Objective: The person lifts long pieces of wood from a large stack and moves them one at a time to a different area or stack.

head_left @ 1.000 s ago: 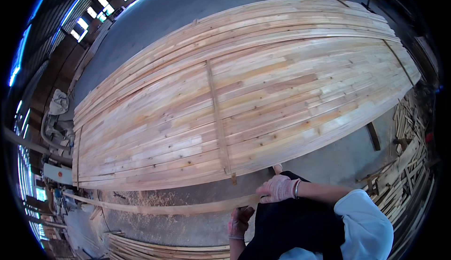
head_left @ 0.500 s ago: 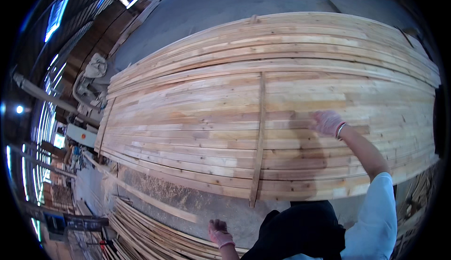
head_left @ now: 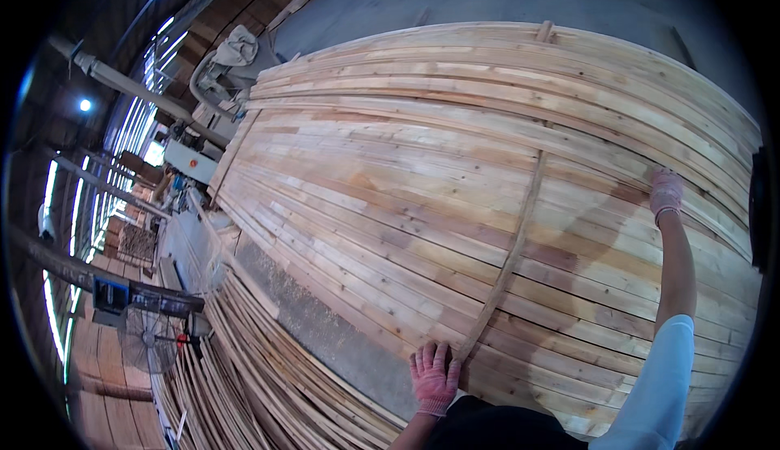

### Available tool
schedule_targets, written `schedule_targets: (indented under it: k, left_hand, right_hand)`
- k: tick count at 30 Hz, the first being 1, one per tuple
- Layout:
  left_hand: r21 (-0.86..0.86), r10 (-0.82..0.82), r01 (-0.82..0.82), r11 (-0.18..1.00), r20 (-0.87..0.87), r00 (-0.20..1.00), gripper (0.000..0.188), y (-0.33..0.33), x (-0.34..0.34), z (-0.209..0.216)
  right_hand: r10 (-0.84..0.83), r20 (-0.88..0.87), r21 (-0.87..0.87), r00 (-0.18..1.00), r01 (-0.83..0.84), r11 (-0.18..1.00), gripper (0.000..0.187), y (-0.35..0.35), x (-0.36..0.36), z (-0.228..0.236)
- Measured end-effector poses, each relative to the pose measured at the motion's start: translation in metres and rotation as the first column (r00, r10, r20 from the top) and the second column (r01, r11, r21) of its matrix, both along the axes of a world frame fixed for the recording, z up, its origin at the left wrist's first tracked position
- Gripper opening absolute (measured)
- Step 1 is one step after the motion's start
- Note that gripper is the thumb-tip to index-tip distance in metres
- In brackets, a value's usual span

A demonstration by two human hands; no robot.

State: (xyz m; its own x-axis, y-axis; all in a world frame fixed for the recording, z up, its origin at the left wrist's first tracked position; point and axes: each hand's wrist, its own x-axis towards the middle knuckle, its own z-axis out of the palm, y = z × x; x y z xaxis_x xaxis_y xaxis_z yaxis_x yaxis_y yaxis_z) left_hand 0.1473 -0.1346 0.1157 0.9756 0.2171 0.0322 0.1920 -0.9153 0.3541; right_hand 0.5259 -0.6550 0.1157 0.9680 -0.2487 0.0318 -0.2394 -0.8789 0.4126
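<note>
A broad layer of long pale wooden boards (head_left: 390, 198) lies side by side before me, with a thin wooden cross strip (head_left: 520, 235) over it. My left hand (head_left: 435, 378), in a pinkish knit glove, rests with fingers spread on the near edge of the layer, beside the strip's near end. Farther off to the right, my gloved right hand (head_left: 667, 192) is closed over the edge of a long wooden board (head_left: 593, 148) at the front of the raised far rows. Its fingertips are partly hidden.
Long thin wood strips (head_left: 268, 369) are heaped at the lower left, beside sawdust (head_left: 305, 283) on the floor. A caged fan (head_left: 150, 338) and a pale machine box (head_left: 191, 160) stand at the left. Another cross piece (head_left: 544, 31) shows at the far edge.
My right hand has moved away from me and right, from mid-layer to the far rows. My left hand has come up onto the near edge. The view has turned.
</note>
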Motion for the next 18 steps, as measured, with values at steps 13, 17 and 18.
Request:
schedule_targets:
  k: [13, 17, 18]
  left_hand:
    - [0.014, 0.027, -0.028, 0.999, 0.098, 0.995, 0.060, 0.007, -0.011, -0.003]
    - [-0.043, 0.009, -0.003, 0.999, 0.145, 0.989, 0.057, 0.012, -0.015, 0.002]
    - [-0.028, -0.006, 0.011, 1.000, 0.175, 0.984, 0.057, 0.014, -0.018, 0.002]
  right_hand:
    - [0.243, -0.390, 0.106, 0.888, -0.219, 0.970, 0.021, 0.091, -0.172, 0.018]
    - [0.571, -0.621, 0.550, 0.538, -0.221, 0.806, 0.040, 0.113, -0.240, 0.044]
    - [0.633, -0.603, 0.648, 0.485, -0.165, 0.743, 0.039, 0.120, -0.263, 0.043]
